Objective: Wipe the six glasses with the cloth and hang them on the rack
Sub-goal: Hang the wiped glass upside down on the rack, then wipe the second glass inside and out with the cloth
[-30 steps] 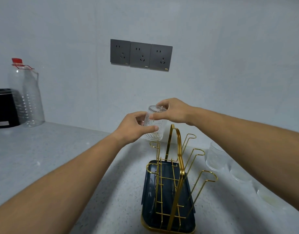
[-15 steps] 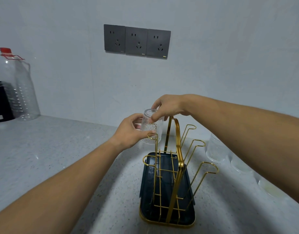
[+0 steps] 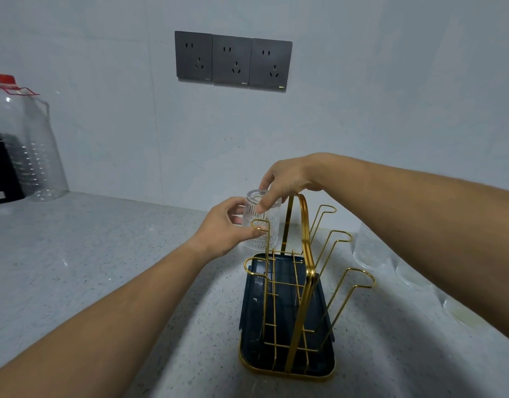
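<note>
glass (image 3: 259,244), clear with ribbed sides, sits at the far left corner of the gold rack (image 3: 307,239). left hand (image 3: 223,226) grips its side and right hand (image 3: 282,179) pinches its top. a rack hook crosses it. more glasses (image 3: 368,251) stand right of the rack on the table (image 3: 104,239). the glass stands upright, mouth down.

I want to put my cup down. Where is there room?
Bare counter lies left of the rack, up to the plastic bottle. Right of the rack, waiting glasses crowd it. At the rack's back, left hand and right hand hold a glass.
</note>
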